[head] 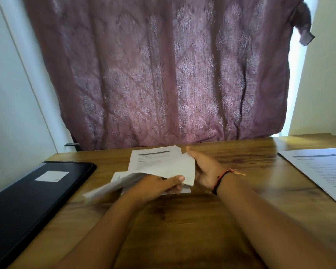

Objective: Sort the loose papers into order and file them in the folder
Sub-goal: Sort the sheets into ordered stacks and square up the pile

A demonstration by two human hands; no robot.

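1. Left hand (159, 184) pinches a lifted, curled sheet (175, 167) between thumb and fingers; right hand (204, 169) is relaxed, with fingers straight, at that sheet's right edge.
2. Black folder (33, 191) lies closed, far left on the table (182, 220).
3. Loose papers (153, 158) lie centre, beneath both hands.
4. Printed page (322, 171) — far right.

Your flat black folder (27, 200) carries a white rectangular label (51, 176). The white paper sheets (153, 160) show grey header bands (print blurred). The brown wooden table (182, 220) has dark grain streaks, and the mauve fabric curtain (163, 74) bears pale damask motifs.
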